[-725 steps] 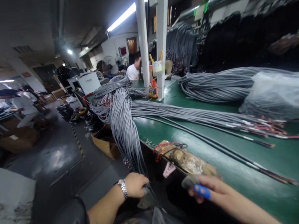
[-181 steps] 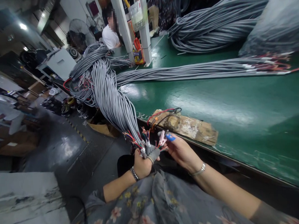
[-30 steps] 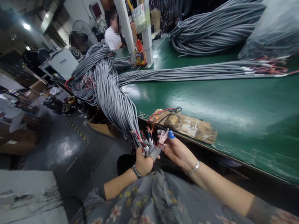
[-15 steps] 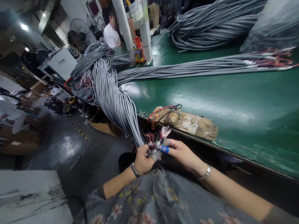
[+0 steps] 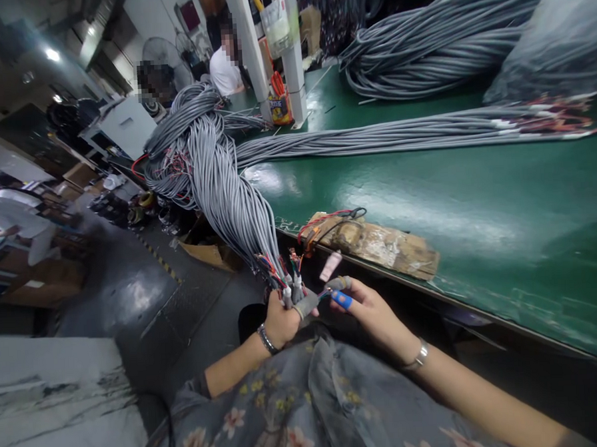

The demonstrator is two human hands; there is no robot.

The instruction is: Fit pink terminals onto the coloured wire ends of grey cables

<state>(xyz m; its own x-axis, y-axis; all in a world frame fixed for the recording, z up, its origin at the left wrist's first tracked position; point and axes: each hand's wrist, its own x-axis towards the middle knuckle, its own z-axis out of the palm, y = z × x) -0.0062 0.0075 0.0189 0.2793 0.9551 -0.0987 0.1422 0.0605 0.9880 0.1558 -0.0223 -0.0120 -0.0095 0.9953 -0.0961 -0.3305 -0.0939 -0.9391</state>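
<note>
Two hands meet at the ends of grey cables: the left hand closes round several cable ends, its grey-covered thumb laid across them, with coloured cores fanning out above the grip. Thin wires span the short gap to the right hand, whose blue-wrapped thumb and forefinger press together on them. Beyond the left grip, a long grey bundle droops off the green table; just past the right fingertips is a pale pink clip, its support unclear, and behind that a wooden block. To handle such fine wires well, the left grip should probably be firm enough that no cable turns, and the right pinch light and near the tips, working in line with the wires rather than sideways, with neighbouring cores clear of it.
</note>
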